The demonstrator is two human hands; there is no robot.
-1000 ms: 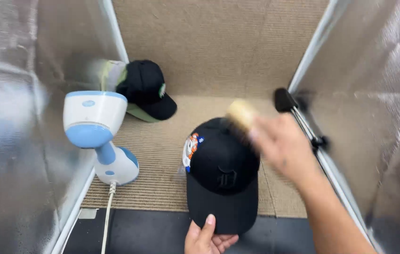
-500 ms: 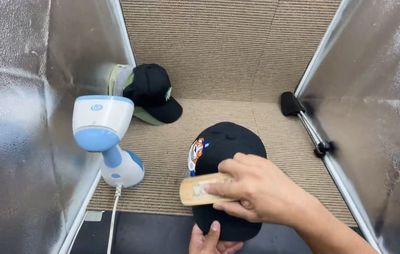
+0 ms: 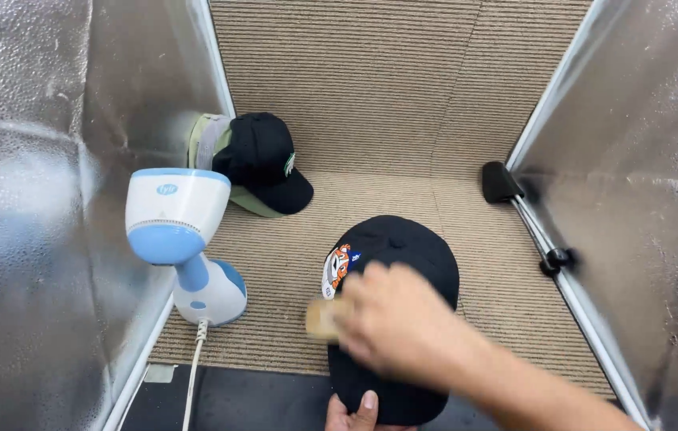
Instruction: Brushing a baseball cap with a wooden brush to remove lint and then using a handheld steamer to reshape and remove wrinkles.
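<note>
The right hand (image 3: 399, 327) is wrapped around a wooden brush (image 3: 325, 318), whose end sticks out to the left of the fingers and lies against the side of the black cap (image 3: 403, 255) on the carpet (image 3: 371, 104); the left hand (image 3: 359, 413) pinches the cap's brim at the bottom edge, thumb on top. A white and blue steamer (image 3: 183, 239) stands to the left; a second dark cap (image 3: 263, 160) rests near the foil wall (image 3: 36, 199).
</note>
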